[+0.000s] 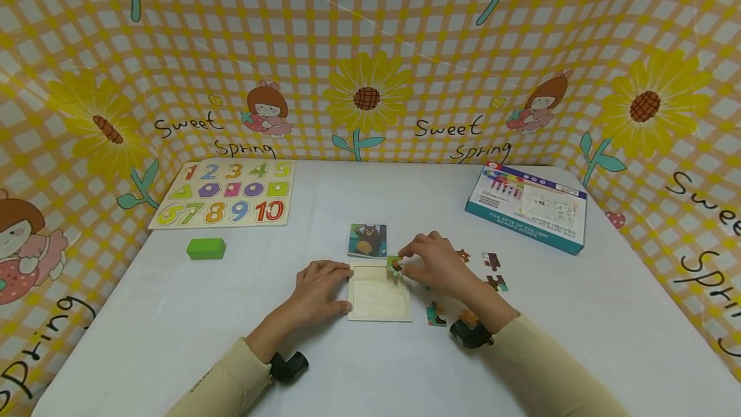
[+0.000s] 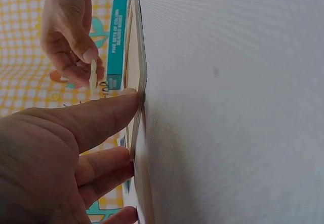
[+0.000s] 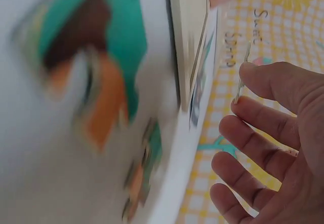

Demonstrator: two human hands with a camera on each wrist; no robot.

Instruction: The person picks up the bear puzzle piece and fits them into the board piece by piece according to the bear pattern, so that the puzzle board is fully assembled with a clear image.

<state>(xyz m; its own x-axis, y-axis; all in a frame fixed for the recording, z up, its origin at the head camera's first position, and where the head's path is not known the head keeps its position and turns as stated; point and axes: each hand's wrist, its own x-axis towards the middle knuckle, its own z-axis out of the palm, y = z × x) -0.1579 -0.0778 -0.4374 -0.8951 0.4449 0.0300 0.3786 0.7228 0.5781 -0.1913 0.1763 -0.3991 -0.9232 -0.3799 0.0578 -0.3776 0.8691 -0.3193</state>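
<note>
My right hand (image 1: pixel 437 264) pinches a jigsaw piece (image 1: pixel 395 265) between thumb and index finger, over the upper right corner of a shallow wooden puzzle tray (image 1: pixel 379 319). The right wrist view shows this jigsaw piece (image 3: pixel 241 77) edge-on, with the other fingers spread away from it. My left hand (image 1: pixel 320 291) rests against the tray's left side, thumb near the lower corner and fingertips at the upper one. In the left wrist view the left thumb (image 2: pixel 109 117) touches the rim of the tray (image 2: pixel 142 77). A bear picture card (image 1: pixel 367 240) lies just behind the tray.
Loose jigsaw pieces (image 1: pixel 436 315) lie right of the tray, some partly hidden by the right hand and forearm. A green block (image 1: pixel 206 249) and a number board (image 1: pixel 226 193) are on the left. A teal-sided box (image 1: pixel 525 208) lies at the back right.
</note>
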